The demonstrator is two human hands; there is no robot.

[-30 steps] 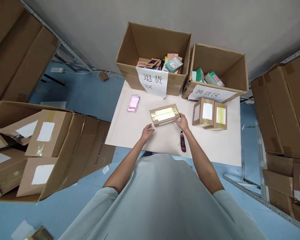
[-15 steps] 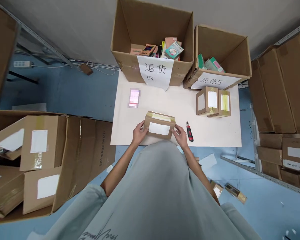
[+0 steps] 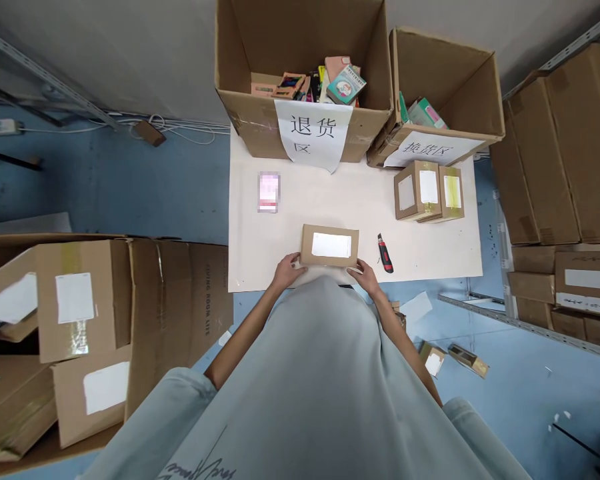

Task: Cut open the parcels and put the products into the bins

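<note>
Cardboard box, small, brown and oblong with a white label (image 3: 329, 245), lies between the two hands near the front edge of the white table (image 3: 310, 193). The left hand (image 3: 286, 272) has loosely curled fingers at its lower left corner; the right hand (image 3: 365, 276) has its fingers at the lower right corner. Neither hand is clenched, but whether they grip the box or merely touch it, I cannot tell. A red-and-black utility knife (image 3: 385, 254) lies just beyond the right hand.
</note>
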